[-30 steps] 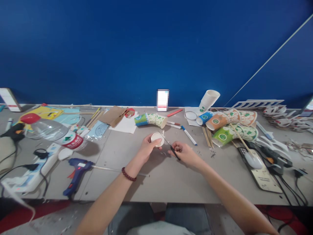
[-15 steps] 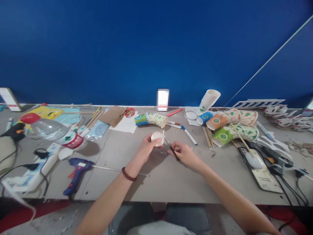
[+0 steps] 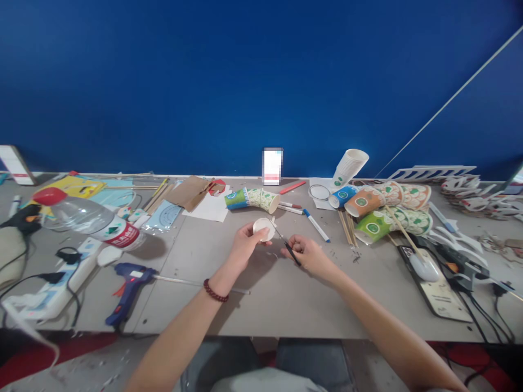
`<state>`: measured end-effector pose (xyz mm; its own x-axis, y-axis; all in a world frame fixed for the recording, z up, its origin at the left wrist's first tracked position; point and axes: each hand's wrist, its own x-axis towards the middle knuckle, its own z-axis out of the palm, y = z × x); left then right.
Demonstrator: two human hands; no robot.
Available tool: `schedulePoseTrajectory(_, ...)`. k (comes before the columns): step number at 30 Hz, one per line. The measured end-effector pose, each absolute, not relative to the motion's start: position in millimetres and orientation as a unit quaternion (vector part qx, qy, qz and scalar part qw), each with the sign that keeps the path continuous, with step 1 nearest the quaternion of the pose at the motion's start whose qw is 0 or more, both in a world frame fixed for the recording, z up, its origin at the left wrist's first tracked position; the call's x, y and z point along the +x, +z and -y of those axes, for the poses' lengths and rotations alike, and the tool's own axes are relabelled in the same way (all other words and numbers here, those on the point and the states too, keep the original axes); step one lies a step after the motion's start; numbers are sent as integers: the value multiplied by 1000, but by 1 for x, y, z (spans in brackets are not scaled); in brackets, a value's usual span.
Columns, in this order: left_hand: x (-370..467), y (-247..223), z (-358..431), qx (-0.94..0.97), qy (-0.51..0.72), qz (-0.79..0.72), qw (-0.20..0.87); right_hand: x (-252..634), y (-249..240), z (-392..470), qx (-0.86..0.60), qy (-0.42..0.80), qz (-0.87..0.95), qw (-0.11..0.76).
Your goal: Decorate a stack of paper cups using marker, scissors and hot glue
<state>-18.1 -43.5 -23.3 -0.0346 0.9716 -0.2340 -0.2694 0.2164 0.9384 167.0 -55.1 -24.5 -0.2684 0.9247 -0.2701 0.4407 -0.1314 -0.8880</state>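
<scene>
My left hand (image 3: pixel 245 245) pinches a small round white paper cup piece (image 3: pixel 260 226) by its edge, thumb laid across its face. A narrow white strip (image 3: pixel 273 221) sticks up at the piece's right edge. My right hand (image 3: pixel 308 253) is closed on black-handled scissors (image 3: pixel 292 253). Their thin blades point up and left to the right side of the paper piece; whether they touch it I cannot tell. Just beyond my hands, joined paper cups (image 3: pixel 253 200) in green, blue and white lie bent on the table.
A blue glue gun (image 3: pixel 133 286), a water bottle (image 3: pixel 96 220) and a power strip (image 3: pixel 61 283) lie left. Markers (image 3: pixel 316 226), sticks (image 3: pixel 347 228), orange cups (image 3: pixel 388 198), green cups (image 3: pixel 392 224) and stacked white cups (image 3: pixel 349 166) are right. A phone (image 3: pixel 272 166) stands at the back.
Both hands stay in nearly the same place. The scissors have shifted slightly in my right hand, and the paper piece has barely moved.
</scene>
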Motion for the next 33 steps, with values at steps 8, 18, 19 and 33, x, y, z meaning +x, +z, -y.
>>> schedulePoseTrajectory(8,-18,-20,45,388,516,-507,571,167,-26,56,-565,522,593,237)
schedulePoseTrajectory(18,-19,-25,45,375,514,-508,580,166,-37,57,-530,539,606,246)
schedulePoseTrajectory(19,-18,-25,45,375,513,-507,582,166,-38,56,-527,536,611,249)
schedulePoseTrajectory(33,-21,-19,44,355,514,-510,591,165,-40,55,-531,512,623,261)
